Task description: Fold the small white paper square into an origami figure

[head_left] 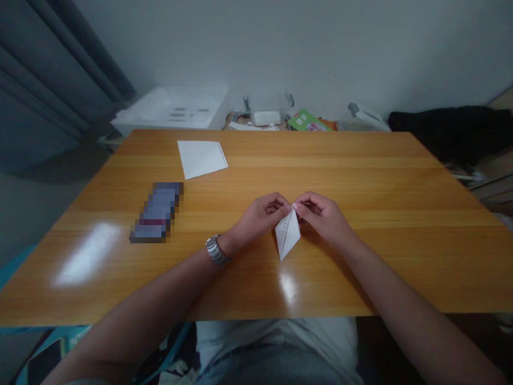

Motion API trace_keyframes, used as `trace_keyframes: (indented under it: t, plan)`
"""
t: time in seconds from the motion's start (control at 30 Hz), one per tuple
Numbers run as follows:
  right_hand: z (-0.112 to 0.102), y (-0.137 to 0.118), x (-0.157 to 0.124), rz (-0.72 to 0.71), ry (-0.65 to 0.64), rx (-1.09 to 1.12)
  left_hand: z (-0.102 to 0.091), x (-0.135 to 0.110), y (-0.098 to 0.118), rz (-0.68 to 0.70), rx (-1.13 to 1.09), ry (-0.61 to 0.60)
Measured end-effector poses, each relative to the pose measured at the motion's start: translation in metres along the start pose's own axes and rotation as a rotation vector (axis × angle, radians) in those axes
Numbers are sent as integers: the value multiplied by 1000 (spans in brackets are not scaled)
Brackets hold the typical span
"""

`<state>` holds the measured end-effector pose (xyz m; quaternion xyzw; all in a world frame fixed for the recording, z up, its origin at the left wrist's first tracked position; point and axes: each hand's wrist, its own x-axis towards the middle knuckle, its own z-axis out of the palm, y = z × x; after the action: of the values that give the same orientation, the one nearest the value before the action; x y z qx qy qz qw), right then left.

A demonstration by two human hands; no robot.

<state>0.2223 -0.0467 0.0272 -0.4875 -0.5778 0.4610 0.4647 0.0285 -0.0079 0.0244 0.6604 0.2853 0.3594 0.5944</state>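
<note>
A small folded piece of white paper [289,234], kite-shaped with a crease down its middle and a row of punched holes along one flap, is held just above the wooden table [380,256]. Its lower point faces me. My left hand [267,213], with a metal watch [217,251] on the wrist, pinches the paper's upper left side between thumb and fingers. At the top corner my right hand [320,214] pinches it as well, the two thumbs almost meeting there. The fingertips partly hide the paper's upper end.
A white sheet [202,159] with a perforated edge lies at the back left of the table. Closer on the left rests a blurred-out phone [157,212]. Beyond the far edge stand a white bin [172,109] and a green booklet [308,122].
</note>
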Motion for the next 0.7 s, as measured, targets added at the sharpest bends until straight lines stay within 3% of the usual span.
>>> trace_keyframes:
  t: [0.47,0.7]
  plan:
    - [2,-1,-1,29,-14,-20,0,1,-2,-21,5,11]
    - [-1,2,0,-29,-14,-65,-1,0,-3,-47,-26,-22]
